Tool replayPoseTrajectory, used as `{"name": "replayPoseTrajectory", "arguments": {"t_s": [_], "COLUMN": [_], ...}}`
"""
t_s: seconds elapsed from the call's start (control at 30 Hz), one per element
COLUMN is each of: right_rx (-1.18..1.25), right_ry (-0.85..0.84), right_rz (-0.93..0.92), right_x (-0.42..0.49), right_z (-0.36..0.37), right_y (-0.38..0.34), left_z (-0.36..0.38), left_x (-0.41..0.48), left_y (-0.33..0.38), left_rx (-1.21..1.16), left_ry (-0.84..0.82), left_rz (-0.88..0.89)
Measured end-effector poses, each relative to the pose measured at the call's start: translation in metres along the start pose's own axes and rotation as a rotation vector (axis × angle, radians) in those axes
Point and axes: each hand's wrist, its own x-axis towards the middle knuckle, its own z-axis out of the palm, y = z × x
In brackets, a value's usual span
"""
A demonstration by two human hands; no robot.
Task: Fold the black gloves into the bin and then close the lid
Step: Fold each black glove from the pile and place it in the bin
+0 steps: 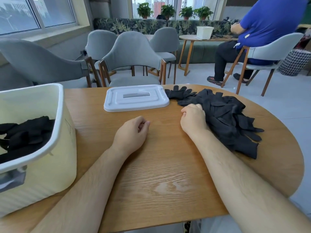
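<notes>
A heap of black gloves [230, 121] lies on the right side of the wooden table [159, 165]. My right hand [193, 121] is at the heap's left edge, its fingers curled into the fabric and gripping a glove. My left hand [133, 133] rests on the table's middle with loosely curled fingers and holds nothing. A pale yellow bin [55, 148] with a white rim stands at the left, uncovered, with several folded black gloves [25, 132] inside. The bin's white lid [136, 98] lies flat at the far middle of the table.
Grey chairs [133, 54] stand just beyond the table's far edge. A person in a blue shirt [262, 26] sits at another table at the back right. The table's curved edge drops off to the right.
</notes>
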Motion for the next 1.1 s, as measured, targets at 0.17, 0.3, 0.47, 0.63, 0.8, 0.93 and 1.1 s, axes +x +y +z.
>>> {"name": "replayPoseTrajectory", "arguments": {"t_s": [0.17, 0.3, 0.47, 0.63, 0.8, 0.93, 1.1], "right_rx": [-0.191, -0.191, -0.224, -0.268, 0.012, 0.399, 1.002], "right_ry": [-0.040, -0.017, 0.026, 0.013, 0.302, 0.480, 0.044], "right_rz": [0.165, 0.201, 0.350, 0.320, 0.176, -0.054, -0.059], "right_x": [0.003, 0.007, 0.008, 0.012, 0.010, 0.002, -0.025], "right_z": [-0.009, -0.008, -0.013, -0.017, -0.020, -0.034, -0.041], "right_y": [0.007, 0.015, 0.017, 0.025, 0.026, 0.011, -0.031], "left_z": [-0.001, -0.002, -0.003, -0.001, 0.000, -0.001, -0.008], "left_x": [-0.002, -0.002, -0.003, -0.002, -0.001, -0.001, -0.004], "left_y": [-0.001, 0.000, 0.001, 0.000, -0.001, 0.000, 0.011], "left_rx": [-0.021, -0.030, -0.021, -0.024, -0.025, -0.035, -0.427], "left_ry": [-0.016, -0.026, -0.032, -0.040, -0.034, -0.029, -0.006], "left_rz": [-0.002, 0.001, 0.008, 0.013, 0.020, 0.023, -0.148]}}
